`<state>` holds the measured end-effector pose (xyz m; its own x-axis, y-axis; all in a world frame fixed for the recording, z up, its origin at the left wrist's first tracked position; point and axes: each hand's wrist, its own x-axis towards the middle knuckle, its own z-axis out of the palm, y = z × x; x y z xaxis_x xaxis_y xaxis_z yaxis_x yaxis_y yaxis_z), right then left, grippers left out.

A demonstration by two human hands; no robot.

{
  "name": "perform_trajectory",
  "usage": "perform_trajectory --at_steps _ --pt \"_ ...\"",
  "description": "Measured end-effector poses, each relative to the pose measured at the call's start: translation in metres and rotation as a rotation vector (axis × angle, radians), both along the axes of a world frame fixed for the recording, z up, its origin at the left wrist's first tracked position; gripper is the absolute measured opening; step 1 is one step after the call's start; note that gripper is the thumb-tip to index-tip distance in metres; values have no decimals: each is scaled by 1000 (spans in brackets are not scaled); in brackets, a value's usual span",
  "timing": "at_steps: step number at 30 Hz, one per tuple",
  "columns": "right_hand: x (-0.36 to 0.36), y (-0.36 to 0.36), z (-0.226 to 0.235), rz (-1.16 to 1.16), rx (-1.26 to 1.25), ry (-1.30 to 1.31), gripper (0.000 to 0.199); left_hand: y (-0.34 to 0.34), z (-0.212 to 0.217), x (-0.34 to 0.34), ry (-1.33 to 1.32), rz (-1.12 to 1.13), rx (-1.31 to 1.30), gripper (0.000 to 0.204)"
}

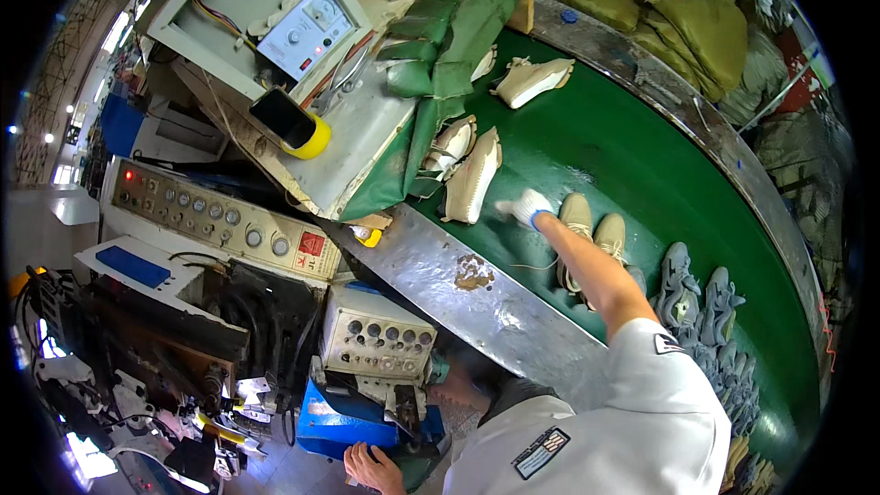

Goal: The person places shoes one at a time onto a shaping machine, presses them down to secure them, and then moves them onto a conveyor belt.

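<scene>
My right hand [526,208], in a white glove with a blue cuff, reaches over the green conveyor belt [632,179]. Its fingers are stretched out and hold nothing that I can see. Just to its left stands a cream shoe [474,176], with another cream shoe [449,145] behind it. Close to the right wrist is a pair of tan lace-up shoes [576,215], partly hidden by my forearm. My bare left hand [373,470] is low down by a blue machine base [344,426], fingers curled; what they grip is mostly hidden.
Grey shoes [678,286] crowd the belt at right; a cream shoe [532,81] lies farther up. A metal ledge [495,289] edges the belt. Control panels [220,220] and a bench with a phone [282,117] stand left. Olive sacks [697,27] are piled beyond.
</scene>
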<state>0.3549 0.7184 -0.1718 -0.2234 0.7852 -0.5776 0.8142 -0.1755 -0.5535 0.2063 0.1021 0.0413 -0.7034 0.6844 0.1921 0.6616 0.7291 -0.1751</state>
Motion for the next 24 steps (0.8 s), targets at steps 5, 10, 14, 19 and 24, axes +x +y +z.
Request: perform_trajectory --at_steps 5,10,14,19,24 --pt "-104 36 -112 -521 101 265 80 10 -14 -22 -4 -80 18 18" --pt "-102 3 -102 -526 -11 539 54 17 -9 -11 -35 -9 43 21" --pt "-42 -88 -38 -468 -645 1161 58 -3 -24 -12 -90 76 171 15" --pt "-23 -239 88 -542 -1351 1426 61 2 -16 -35 -437 248 352 14" --pt "-75 -350 67 -161 -1017 1314 35 59 10 -105 -1500 255 1192 46"
